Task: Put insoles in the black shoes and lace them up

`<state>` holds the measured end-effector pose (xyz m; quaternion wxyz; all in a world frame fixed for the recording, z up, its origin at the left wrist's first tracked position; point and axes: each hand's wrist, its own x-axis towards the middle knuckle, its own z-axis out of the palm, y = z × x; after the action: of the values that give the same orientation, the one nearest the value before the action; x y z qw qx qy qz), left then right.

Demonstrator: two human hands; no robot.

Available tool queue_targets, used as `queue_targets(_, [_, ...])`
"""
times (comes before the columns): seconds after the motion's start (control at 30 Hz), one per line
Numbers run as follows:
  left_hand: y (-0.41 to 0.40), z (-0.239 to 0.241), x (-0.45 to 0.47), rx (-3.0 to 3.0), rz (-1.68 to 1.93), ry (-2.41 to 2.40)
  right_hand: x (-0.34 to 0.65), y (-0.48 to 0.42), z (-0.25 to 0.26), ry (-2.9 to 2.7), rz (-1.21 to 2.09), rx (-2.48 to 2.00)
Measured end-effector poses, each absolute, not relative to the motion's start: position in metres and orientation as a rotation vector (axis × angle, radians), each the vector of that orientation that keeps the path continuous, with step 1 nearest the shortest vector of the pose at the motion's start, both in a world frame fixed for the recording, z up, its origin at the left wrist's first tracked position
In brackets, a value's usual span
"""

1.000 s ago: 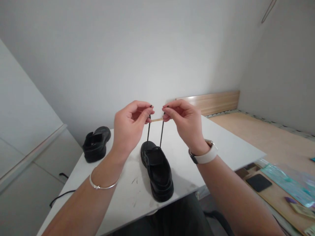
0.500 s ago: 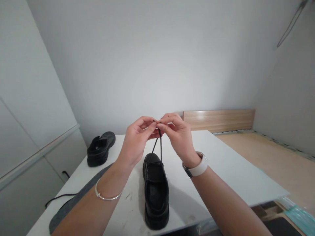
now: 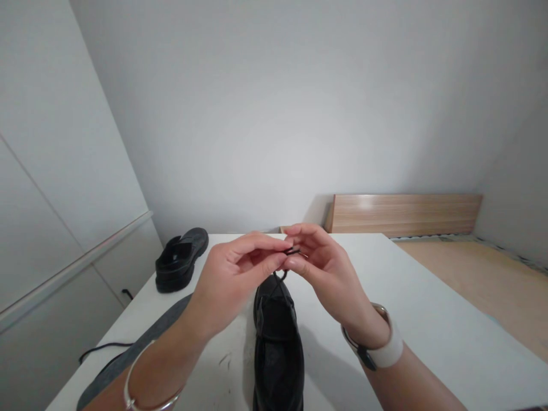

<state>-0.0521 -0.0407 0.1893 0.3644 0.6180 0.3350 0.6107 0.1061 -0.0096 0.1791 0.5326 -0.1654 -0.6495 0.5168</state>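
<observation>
A black shoe (image 3: 278, 342) stands on the white table (image 3: 428, 319), toe pointing away from me. Its black lace (image 3: 280, 278) rises from the front of the shoe into my fingers. My left hand (image 3: 233, 279) and my right hand (image 3: 325, 274) meet just above the shoe's toe. Both are closed in a pinch on the lace ends, fingertips touching. A silver bangle sits on my left wrist and a white-strapped watch on my right wrist.
A second black shoe (image 3: 180, 260) stands at the table's far left corner. A dark grey insole (image 3: 128, 357) lies on the table near my left forearm. A black cable (image 3: 103, 347) hangs off the left edge. A wooden board (image 3: 405, 214) leans against the wall.
My hands have come down and together, from holding the two lace ends apart and taut to pinching them in one spot close above the toe. The view has tilted, bringing the shoe nearer.
</observation>
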Motion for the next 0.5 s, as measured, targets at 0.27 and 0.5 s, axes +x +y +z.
queue_targets(0.27, [-0.049, 0.180, -0.069, 1.607, 1.577, 0.908, 0.131, 0.018, 0.123, -2.157, 0.783, -1.053])
queue_targets(0.5, [-0.053, 0.187, -0.060, 1.656, 1.508, 0.846, 0.132, 0.014, 0.113, -2.410, 0.893, -0.938])
